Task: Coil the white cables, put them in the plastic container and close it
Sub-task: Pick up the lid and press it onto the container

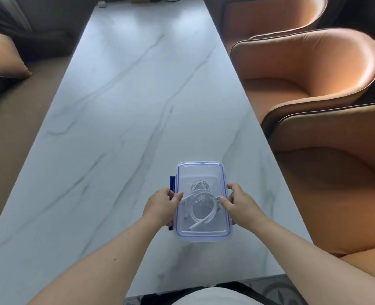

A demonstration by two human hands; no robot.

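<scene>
Clear plastic container (200, 172), one, two hands (160, 205) (241, 203) gripping

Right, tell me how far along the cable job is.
Done: white cables lie coiled inside the plastic container, lid on top. In hand: left hand and right hand grip its long sides. Left: the blue latch sticks outward, so clipping seems unfinished.
</scene>
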